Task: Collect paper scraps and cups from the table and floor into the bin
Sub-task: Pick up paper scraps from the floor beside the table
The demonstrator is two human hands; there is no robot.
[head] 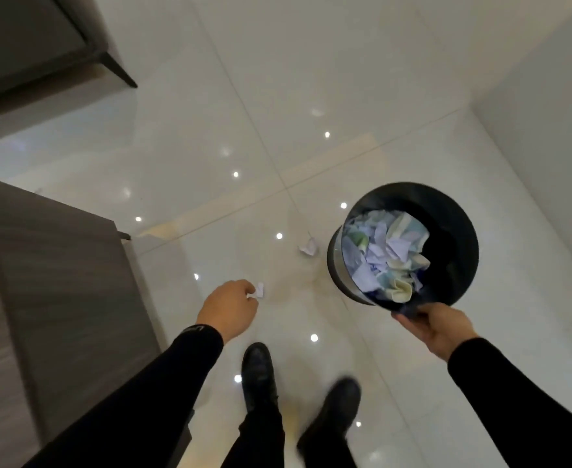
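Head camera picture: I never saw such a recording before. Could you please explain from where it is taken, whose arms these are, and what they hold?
There is no machine here. A person wears one wide-angle camera on the head, and it looks down at their own arms in black sleeves. The left hand pinches a small white paper scrap. The right hand grips the near rim of a round black bin, which holds crumpled pale blue, green and white papers. Another crumpled white paper ball lies on the glossy white tiled floor, just left of the bin. A grey-brown wooden table stands at the left. At the bottom you see the person's black shoes.
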